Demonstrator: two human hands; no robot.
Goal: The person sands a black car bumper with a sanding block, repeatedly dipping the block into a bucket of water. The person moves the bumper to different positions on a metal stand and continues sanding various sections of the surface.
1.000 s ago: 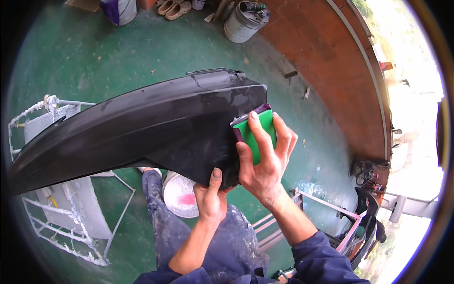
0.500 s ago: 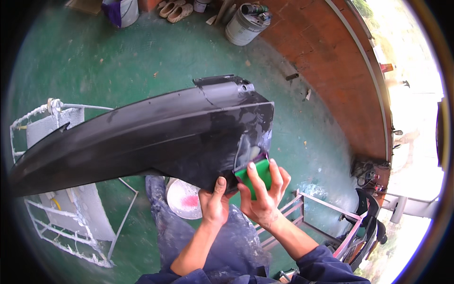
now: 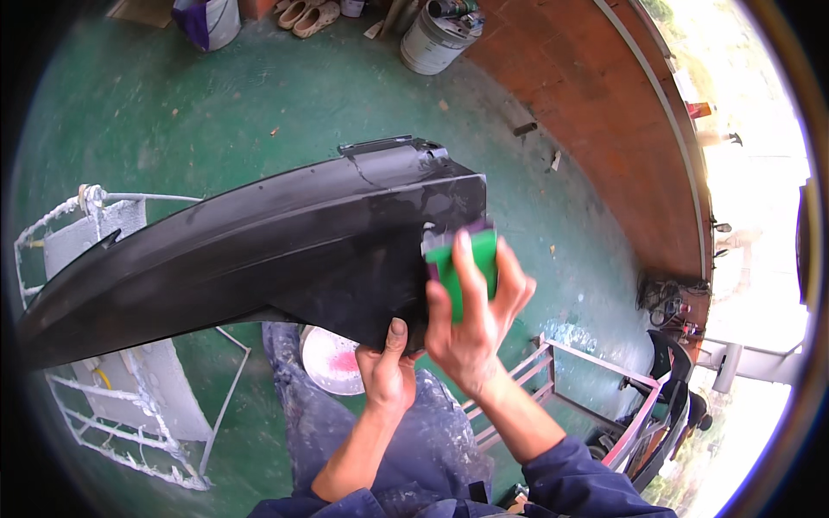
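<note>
A long black car fender (image 3: pixel 259 233) stretches from the far left to the middle, held up above the floor. My left hand (image 3: pixel 389 371) grips its lower edge, thumb on the face and the other fingers hidden behind. My right hand (image 3: pixel 479 324) holds a green sanding block (image 3: pixel 475 263) flat against the fender's right end. Dark purplish sheet, apparently sandpaper, shows along the block's edges. Wet-looking patches shine on the fender around and above the block.
A white bucket (image 3: pixel 321 380) with a pinkish patch inside stands below the fender. Crusted metal racks (image 3: pixel 138 414) are at the left, a metal frame (image 3: pixel 596 354) at the lower right. A lidded pail (image 3: pixel 432 47) and clogs (image 3: pixel 315 19) sit by the brick-coloured wall (image 3: pixel 596 112).
My right hand has slid the sanding block upward along the fender's right end. The fender has shifted slightly left and up in view; my left hand keeps its grip.
</note>
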